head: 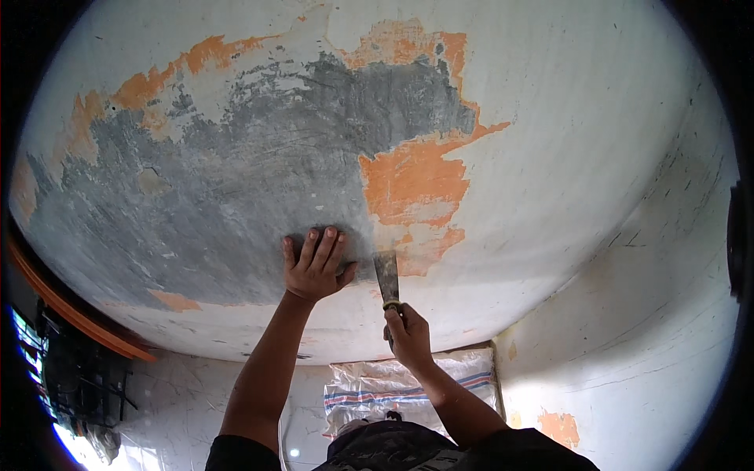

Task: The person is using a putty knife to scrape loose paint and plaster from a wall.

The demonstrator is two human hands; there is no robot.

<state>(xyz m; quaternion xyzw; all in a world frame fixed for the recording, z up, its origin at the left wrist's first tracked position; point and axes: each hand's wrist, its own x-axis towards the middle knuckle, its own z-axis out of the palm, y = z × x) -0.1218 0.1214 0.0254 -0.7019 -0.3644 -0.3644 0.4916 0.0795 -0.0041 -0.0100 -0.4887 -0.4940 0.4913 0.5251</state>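
My left hand [317,265] lies flat on the grey bare patch of the wall [235,194], its fingers spread a little and pointing up. To its right, my right hand [407,332] grips the handle of a putty knife [387,277] with a wide metal blade. The blade points up and its edge is at the wall, beside the border between grey surface and pale paint. Just above and right of the blade, an orange paint layer [418,182] shows through the broken pale paint.
A woven plastic sack [406,391] with blue and red stripes lies on the tiled floor [177,394] at the wall's foot. A side wall [636,318] adjoins at right. An orange frame edge [76,318] and dark metal items [76,377] are at lower left.
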